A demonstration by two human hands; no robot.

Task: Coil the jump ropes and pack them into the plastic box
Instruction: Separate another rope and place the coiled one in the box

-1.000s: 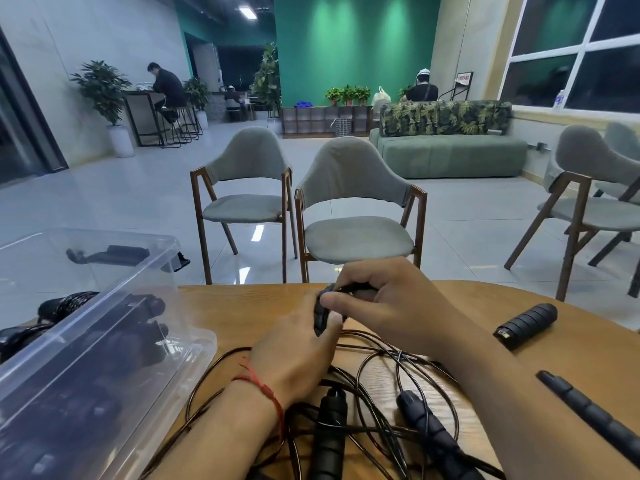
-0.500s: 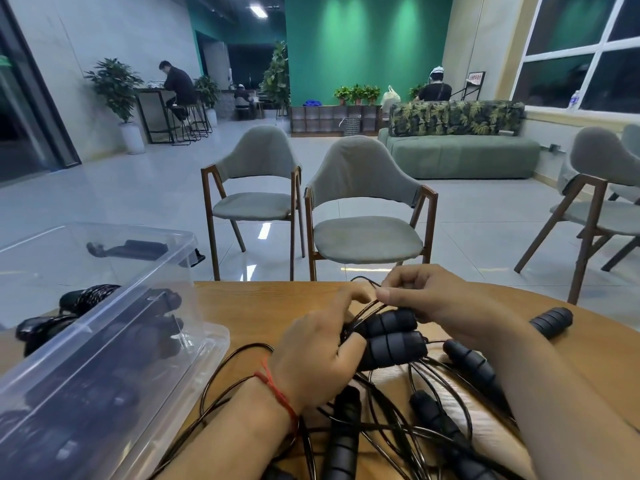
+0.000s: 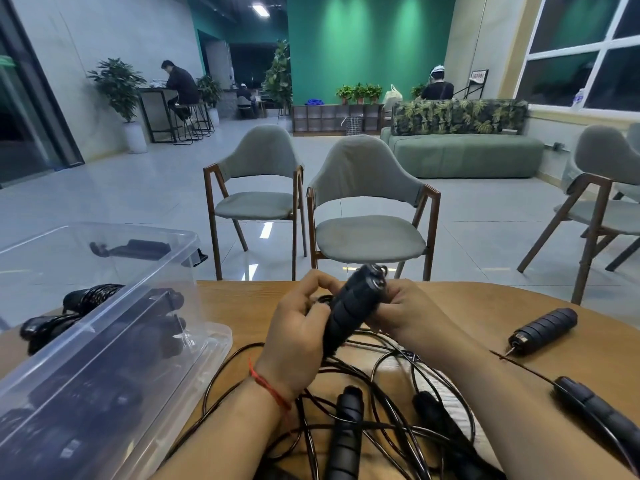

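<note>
Jump rope handles [image 3: 353,306]: two black ones side by side, clamped between both hands above mid worktop [image 3: 485,306]. Left hand [image 3: 298,337] wraps the lower half, fingers curled round. Right hand [image 3: 408,311] grips the upper half from the right, its fingers mostly hidden behind the pair. Long axis runs near-left to far-right, with the swivel ends tipped up and away.

Cord [image 3: 398,372] lies in a loose tangle on the worktop just under and near of the hands. Can't tell which loops belong to the held pair. It looks uncoiled yet.

Plastic box [image 3: 138,228] sits left of the hands, open, with dark ropes already inside. The left hand is the nearer one to it. Likely next: wind up the slack, then carry the pair leftward into the box.

Another handle [image 3: 346,434] lies in the tangle at the near edge. A loose handle [image 3: 543,329] lies on the right, well apart.
</note>
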